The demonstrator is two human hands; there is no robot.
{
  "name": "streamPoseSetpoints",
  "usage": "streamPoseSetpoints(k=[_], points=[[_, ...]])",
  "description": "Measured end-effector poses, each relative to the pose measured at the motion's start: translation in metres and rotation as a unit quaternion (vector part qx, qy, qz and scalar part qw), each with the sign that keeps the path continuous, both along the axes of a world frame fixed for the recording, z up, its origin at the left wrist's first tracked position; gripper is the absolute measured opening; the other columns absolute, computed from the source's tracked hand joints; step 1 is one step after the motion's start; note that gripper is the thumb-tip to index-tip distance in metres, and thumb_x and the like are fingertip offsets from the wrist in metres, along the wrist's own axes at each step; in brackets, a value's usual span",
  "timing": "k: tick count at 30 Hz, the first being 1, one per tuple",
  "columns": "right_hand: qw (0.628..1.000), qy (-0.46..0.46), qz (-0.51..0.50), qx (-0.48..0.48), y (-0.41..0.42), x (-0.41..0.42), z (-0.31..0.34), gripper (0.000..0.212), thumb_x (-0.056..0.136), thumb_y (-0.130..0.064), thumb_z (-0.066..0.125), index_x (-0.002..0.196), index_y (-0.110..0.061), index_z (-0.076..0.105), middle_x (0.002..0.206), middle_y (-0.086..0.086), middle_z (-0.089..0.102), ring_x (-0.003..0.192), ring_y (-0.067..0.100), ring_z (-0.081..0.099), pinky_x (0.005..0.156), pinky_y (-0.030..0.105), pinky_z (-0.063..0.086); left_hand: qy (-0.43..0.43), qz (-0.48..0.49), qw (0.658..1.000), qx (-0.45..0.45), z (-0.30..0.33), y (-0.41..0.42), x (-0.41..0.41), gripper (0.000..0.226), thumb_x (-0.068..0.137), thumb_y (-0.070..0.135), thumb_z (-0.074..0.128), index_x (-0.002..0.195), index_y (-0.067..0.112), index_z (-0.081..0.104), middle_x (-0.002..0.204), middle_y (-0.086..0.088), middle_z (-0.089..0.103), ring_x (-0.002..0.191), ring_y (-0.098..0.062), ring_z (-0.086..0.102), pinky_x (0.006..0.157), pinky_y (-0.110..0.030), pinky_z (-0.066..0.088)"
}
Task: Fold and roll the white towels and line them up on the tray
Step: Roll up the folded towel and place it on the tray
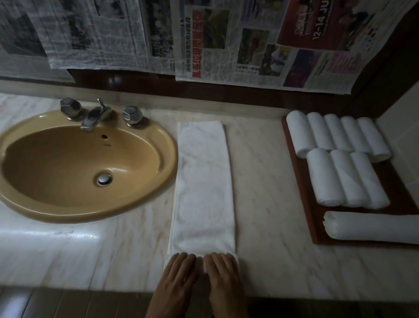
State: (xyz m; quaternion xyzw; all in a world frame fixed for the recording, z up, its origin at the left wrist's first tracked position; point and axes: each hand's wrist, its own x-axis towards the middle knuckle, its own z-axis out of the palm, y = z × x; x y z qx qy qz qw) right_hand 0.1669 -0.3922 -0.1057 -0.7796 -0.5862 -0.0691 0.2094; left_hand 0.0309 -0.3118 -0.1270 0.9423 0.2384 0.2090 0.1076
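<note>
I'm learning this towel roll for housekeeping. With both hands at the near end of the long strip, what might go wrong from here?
The left hand and right hand press the long folded white towel at the counter's front edge, so it may slip off. Uneven pressure could skew the roll toward the tan oval sink. The dark wooden tray has little bare space left.

A tan sink [27, 197] with chrome taps [95, 114] sits below hanging newspapers [218, 33].

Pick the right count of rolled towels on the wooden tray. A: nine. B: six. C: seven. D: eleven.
A: the tray holds a back row of five rolled towels, a second row of three, and one larger roll lying crosswise at the near end, nine in all.
</note>
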Motion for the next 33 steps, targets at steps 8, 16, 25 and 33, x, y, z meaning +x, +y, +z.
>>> streamPoseSetpoints(k=[8, 16, 25, 33], points=[[0.999, -0.047, -0.01, -0.018, -0.007, -0.002, -0.002, 0.044, 0.094, -0.011, 0.038, 0.131, -0.002, 0.059, 0.132, 0.013, 0.057, 0.125, 0.031, 0.049, 0.119, 0.046, 0.018, 0.047, -0.017, 0.998, -0.026, 0.019, 0.016, 0.013, 0.037, 0.084, 0.024, 0.056, 0.115, 0.007, 0.068, 0.113, -0.007, 0.057, 0.101, -0.027, 0.055, 0.092, -0.041, 0.049], [0.99, -0.109, -0.037, -0.085, -0.021, -0.014, -0.014, 0.067, 0.089, -0.037, 0.048, 0.145, 0.0, 0.044, 0.152, 0.02, 0.04, 0.142, 0.037, 0.034, 0.118, 0.054, 0.018, 0.098, -0.011, 0.995, -0.021, 0.056, 0.034, 0.034, 0.026, 0.073, 0.021, 0.041, 0.083, 0.016, 0.065, 0.086, 0.0, 0.055, 0.078, -0.018, 0.049, 0.07, -0.033, 0.053], [0.995, -0.055, -0.013, -0.086, 0.013, 0.016, -0.019, 0.055, 0.087, -0.019, 0.041, 0.139, -0.002, 0.044, 0.135, 0.013, 0.056, 0.128, 0.03, 0.042, 0.124, 0.047, 0.001, 0.034, 0.023, 0.999, 0.004, 0.051, 0.022, 0.03, 0.04, 0.081, 0.012, 0.042, 0.114, 0.0, 0.062, 0.107, -0.013, 0.06, 0.099, -0.029, 0.055, 0.083, -0.041, 0.058], [0.999, -0.052, 0.0, 0.001, -0.017, -0.002, -0.027, 0.039, 0.092, -0.017, 0.042, 0.128, -0.004, 0.051, 0.119, 0.014, 0.065, 0.114, 0.032, 0.053, 0.114, 0.046, 0.026, -0.016, 0.013, 0.999, 0.026, 0.014, -0.011, 0.002, 0.041, 0.084, 0.014, 0.048, 0.123, 0.001, 0.049, 0.129, -0.018, 0.047, 0.118, -0.036, 0.047, 0.114, -0.042, 0.025]])
